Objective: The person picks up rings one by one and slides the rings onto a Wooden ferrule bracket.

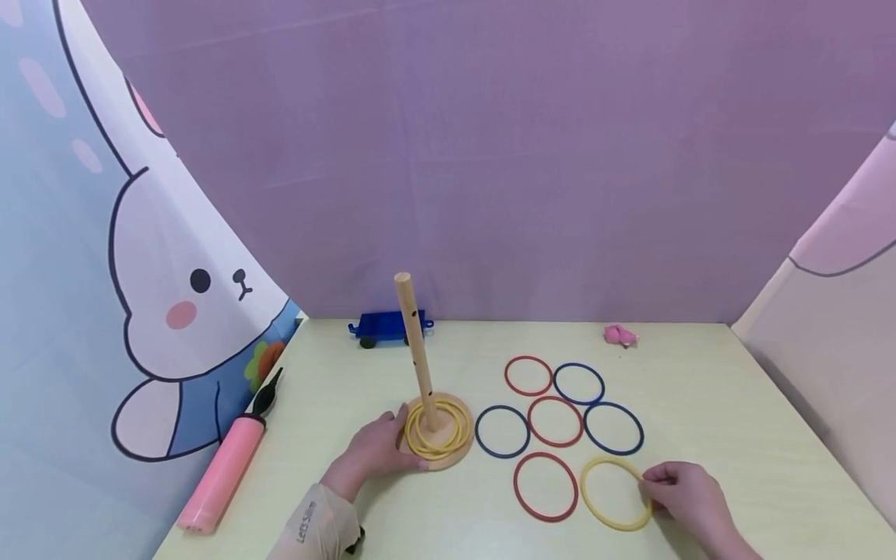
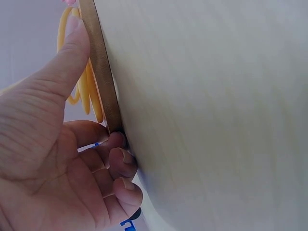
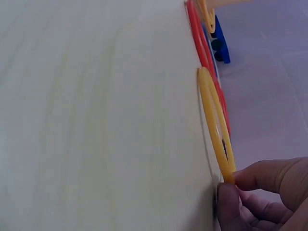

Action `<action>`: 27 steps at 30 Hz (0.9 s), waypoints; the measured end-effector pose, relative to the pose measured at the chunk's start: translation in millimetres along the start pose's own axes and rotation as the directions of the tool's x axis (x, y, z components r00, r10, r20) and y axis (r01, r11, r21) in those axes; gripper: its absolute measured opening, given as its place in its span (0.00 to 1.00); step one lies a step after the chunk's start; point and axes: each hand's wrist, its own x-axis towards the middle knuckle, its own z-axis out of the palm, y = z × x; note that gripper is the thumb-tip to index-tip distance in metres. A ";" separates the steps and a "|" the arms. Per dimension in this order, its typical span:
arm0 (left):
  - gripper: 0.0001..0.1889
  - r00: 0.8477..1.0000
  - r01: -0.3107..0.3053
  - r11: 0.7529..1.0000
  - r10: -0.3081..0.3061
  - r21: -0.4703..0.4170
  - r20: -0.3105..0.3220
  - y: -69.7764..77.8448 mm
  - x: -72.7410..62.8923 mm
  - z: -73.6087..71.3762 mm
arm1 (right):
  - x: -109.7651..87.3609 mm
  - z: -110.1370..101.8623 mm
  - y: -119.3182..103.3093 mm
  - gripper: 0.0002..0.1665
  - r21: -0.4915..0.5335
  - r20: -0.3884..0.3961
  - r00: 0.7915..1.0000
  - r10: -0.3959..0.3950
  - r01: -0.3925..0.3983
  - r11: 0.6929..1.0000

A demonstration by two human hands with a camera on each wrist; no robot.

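Note:
A wooden ring-toss stand (image 1: 416,342) has an upright peg on a round base (image 1: 439,465). Several yellow rings (image 1: 469,428) lie round the foot of the peg. My left hand (image 1: 381,447) grips the left side of the base, its thumb at the rim and its fingers curled against the edge in the left wrist view. At the front right, my right hand (image 1: 689,498) pinches the edge of another yellow ring (image 3: 213,120) between thumb and fingers. That ring's far side is low, close to the tabletop.
Red rings (image 1: 555,399) and blue rings (image 1: 502,456) lie flat between the hands. Behind the stand is a blue toy wagon (image 1: 383,325). A pink hand pump (image 1: 224,474) lies at the left edge, and a small pink toy (image 1: 619,335) at the back right.

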 end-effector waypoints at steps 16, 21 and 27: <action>0.60 1.000 -0.002 1.000 0.002 0.011 -0.009 1.2 -0.2 0.1 | -0.5 -13.2 -20.6 0.14 0.301 0.039 0.999 -0.015 0.002 0.954; 0.60 1.000 -0.009 1.000 0.009 0.017 -0.012 0.0 0.8 0.1 | 2.0 -11.8 -32.8 0.16 0.351 0.045 0.998 -0.049 0.031 0.936; 0.61 1.000 -0.023 1.000 0.024 0.015 -0.011 -1.8 2.2 1.6 | 2.6 -8.0 -47.5 0.17 0.407 0.060 0.994 -0.087 0.055 0.912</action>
